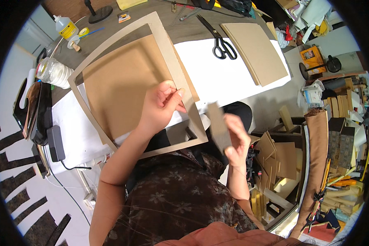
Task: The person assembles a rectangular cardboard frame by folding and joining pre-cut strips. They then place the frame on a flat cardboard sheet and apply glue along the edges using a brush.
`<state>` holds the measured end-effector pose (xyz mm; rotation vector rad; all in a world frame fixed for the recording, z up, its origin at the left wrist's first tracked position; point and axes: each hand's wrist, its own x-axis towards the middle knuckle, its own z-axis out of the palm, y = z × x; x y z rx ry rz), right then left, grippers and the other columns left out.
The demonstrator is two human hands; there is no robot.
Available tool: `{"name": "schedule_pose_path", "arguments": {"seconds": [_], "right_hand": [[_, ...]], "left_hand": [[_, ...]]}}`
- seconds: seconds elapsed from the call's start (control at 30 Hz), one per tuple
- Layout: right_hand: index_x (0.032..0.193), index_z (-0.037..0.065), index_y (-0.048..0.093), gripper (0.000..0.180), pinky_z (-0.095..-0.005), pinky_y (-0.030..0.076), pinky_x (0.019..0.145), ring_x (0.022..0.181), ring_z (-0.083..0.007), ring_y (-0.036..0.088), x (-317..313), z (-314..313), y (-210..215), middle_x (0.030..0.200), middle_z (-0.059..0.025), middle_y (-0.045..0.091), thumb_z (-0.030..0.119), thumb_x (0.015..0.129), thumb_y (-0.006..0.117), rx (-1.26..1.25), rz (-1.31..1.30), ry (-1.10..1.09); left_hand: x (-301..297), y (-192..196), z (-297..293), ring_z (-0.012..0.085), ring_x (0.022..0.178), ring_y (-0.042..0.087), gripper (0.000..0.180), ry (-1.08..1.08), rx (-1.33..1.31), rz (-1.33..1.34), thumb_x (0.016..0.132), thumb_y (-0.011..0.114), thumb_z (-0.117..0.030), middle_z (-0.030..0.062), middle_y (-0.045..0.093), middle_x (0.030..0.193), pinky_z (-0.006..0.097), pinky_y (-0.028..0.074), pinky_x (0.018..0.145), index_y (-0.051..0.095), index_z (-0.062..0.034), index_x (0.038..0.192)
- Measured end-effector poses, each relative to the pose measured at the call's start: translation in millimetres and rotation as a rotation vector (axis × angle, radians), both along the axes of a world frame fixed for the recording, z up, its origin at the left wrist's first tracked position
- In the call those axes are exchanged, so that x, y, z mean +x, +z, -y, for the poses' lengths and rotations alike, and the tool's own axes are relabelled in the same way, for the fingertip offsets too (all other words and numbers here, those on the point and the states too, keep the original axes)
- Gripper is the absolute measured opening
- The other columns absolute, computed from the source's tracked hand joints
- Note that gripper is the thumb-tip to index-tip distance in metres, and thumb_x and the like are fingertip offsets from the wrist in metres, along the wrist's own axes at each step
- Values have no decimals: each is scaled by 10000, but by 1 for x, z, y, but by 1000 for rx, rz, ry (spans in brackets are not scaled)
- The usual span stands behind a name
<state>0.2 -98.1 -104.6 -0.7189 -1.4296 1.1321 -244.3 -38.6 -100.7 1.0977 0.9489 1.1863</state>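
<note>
A rectangular grey-brown cardboard frame (163, 41) is held tilted above the table, its near end by my lap. My left hand (160, 107) pinches its right-hand strip between thumb and fingers. Just off that strip's outer edge, my right hand (238, 137) grips a grey-brown oblong block (218, 128), which resembles a sanding block; motion blurs it. Through the frame's opening shows a brown board sheet (115, 86) lying on white paper (203, 76). Black-handled scissors (223, 48) rest at the paper's far side, beside a stack of cut boards (258, 51).
At the far left stand a glue bottle (66, 28) with a yellow label and a clear jar (55, 74). A black stand base (100, 14) is at the back. On the right, a bin of cardboard offcuts (283, 160) stands beside a brown fabric roll (317, 151).
</note>
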Motion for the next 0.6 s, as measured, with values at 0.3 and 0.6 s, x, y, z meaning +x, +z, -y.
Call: {"name": "schedule_pose_path", "arguments": {"seconds": [0.3, 0.6], "right_hand": [[1277, 20, 663, 575, -395, 503, 935, 1098, -319, 614, -20, -37, 1, 1223, -209, 589, 172, 736, 784, 345, 463, -337], [1235, 69, 708, 581, -410, 504, 917, 1062, -317, 612, -26, -46, 13, 1241, -203, 575, 148, 668, 810, 497, 641, -303]], "left_hand": [[13, 14, 18, 132, 744, 663, 380, -66, 26, 114, 977, 506, 50, 94, 655, 885, 279, 600, 684, 319, -44, 1294], [13, 13, 19, 159, 788, 686, 443, -154, 42, 121, 993, 500, 27, 123, 673, 928, 303, 611, 693, 256, -55, 1353]]}}
